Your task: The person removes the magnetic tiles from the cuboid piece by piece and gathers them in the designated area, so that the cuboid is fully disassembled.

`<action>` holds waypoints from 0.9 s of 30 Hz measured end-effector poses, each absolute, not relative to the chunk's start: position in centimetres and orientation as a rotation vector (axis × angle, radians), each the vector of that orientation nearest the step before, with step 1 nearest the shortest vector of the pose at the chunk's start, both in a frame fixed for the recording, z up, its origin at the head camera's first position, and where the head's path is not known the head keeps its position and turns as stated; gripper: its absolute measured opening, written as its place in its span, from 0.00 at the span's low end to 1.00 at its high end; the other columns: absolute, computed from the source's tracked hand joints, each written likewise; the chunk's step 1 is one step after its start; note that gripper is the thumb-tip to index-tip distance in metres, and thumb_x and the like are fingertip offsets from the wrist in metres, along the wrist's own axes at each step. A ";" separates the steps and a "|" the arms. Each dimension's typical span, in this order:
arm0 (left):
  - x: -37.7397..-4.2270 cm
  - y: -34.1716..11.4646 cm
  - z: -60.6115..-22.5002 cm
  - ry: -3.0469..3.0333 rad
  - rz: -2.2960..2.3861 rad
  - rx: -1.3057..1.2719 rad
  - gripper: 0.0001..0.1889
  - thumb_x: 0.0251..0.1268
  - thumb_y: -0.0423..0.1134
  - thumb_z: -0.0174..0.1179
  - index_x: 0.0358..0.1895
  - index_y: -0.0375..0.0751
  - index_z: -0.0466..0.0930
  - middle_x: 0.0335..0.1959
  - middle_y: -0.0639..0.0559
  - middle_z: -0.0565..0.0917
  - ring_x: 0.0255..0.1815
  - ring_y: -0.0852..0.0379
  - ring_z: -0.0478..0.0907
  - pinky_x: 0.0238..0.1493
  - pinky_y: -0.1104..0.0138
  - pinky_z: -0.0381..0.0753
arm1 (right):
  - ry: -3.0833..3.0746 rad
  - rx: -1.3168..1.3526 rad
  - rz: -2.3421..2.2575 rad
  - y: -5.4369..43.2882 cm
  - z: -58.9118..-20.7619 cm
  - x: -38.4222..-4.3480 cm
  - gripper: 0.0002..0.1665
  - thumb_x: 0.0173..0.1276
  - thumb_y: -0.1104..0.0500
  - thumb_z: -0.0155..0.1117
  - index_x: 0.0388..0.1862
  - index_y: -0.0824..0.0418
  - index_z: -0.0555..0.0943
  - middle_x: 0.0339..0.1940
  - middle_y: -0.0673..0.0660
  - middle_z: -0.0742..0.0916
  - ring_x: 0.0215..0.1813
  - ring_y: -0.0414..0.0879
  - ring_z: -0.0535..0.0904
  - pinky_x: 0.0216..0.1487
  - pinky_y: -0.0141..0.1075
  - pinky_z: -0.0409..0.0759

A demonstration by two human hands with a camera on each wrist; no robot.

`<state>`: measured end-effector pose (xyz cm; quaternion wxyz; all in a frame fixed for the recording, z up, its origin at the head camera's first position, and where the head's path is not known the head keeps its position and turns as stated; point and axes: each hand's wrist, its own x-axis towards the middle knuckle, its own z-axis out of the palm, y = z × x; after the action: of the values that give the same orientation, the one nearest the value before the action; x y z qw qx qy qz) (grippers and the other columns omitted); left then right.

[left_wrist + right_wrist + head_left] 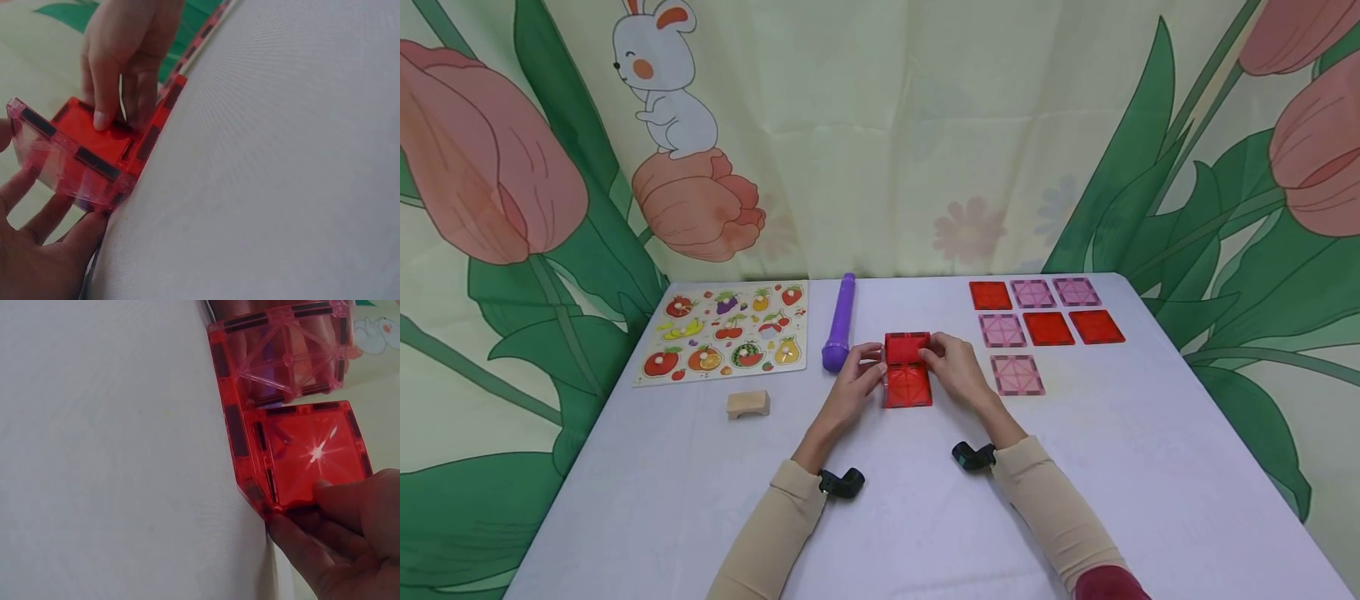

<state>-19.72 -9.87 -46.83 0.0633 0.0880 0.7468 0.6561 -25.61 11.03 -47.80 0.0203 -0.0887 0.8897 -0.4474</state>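
A flat red magnetic tile [908, 387] lies on the table between the hands. At its far edge a second red tile [312, 453] stands up, and my right hand [957, 368] pinches it near its outer edge, thumb on its face. A see-through pink magnetic tile [290, 359] stands along the left edge of the flat one. My left hand [856, 382] holds this pink tile from its outer side, with several fingers behind it and the thumb low at its corner [87, 231].
Right of the hands lie three loose red tiles [1048, 328] and several pink tiles [1017, 375]. A purple toy microphone [840, 325] stretches behind the left hand. Farther left are a fruit puzzle board [700, 337] and a small wooden block [748, 404] with an arched cutout.
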 end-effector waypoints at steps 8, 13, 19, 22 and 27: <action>-20.5 -9.9 -48.1 2.258 1.999 0.238 0.23 0.77 0.42 0.51 0.71 0.44 0.64 0.68 0.42 0.69 0.68 0.44 0.72 0.71 0.48 0.74 | 2.760 -0.213 -1.427 11.1 -48.1 -26.0 0.12 0.73 0.56 0.63 0.50 0.62 0.81 0.45 0.61 0.87 0.42 0.50 0.83 0.45 0.38 0.89; -21.3 -9.9 -49.8 2.288 2.004 0.231 0.22 0.76 0.45 0.52 0.70 0.51 0.66 0.66 0.46 0.71 0.66 0.46 0.74 0.69 0.49 0.76 | 2.747 -0.165 -1.461 11.2 -48.2 -26.2 0.11 0.74 0.56 0.63 0.48 0.62 0.80 0.46 0.61 0.87 0.43 0.50 0.84 0.44 0.37 0.89; -21.4 -9.9 -49.9 2.301 2.005 0.244 0.23 0.76 0.45 0.52 0.70 0.50 0.66 0.65 0.46 0.71 0.65 0.46 0.74 0.68 0.50 0.77 | 2.807 -0.171 -1.436 11.5 -47.7 -26.1 0.12 0.74 0.55 0.62 0.48 0.62 0.80 0.44 0.60 0.87 0.43 0.51 0.82 0.44 0.38 0.88; -21.5 -9.9 -50.1 2.300 1.998 0.257 0.23 0.76 0.45 0.52 0.70 0.48 0.65 0.65 0.45 0.71 0.65 0.47 0.74 0.68 0.50 0.77 | 2.836 -0.177 -1.431 11.8 -47.5 -26.0 0.13 0.74 0.55 0.62 0.49 0.62 0.80 0.45 0.60 0.87 0.45 0.52 0.81 0.43 0.38 0.87; -21.5 -9.9 -50.3 2.299 2.005 0.235 0.22 0.76 0.45 0.53 0.69 0.49 0.67 0.64 0.45 0.72 0.65 0.47 0.75 0.68 0.51 0.77 | 2.859 -0.206 -1.440 12.3 -47.0 -25.7 0.15 0.75 0.55 0.61 0.52 0.63 0.80 0.48 0.62 0.87 0.49 0.54 0.82 0.46 0.41 0.86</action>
<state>-21.53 -9.86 -50.27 0.0409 0.0768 0.7509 0.6547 -25.66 12.27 -46.96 -0.0330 -0.0641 0.8907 -0.4488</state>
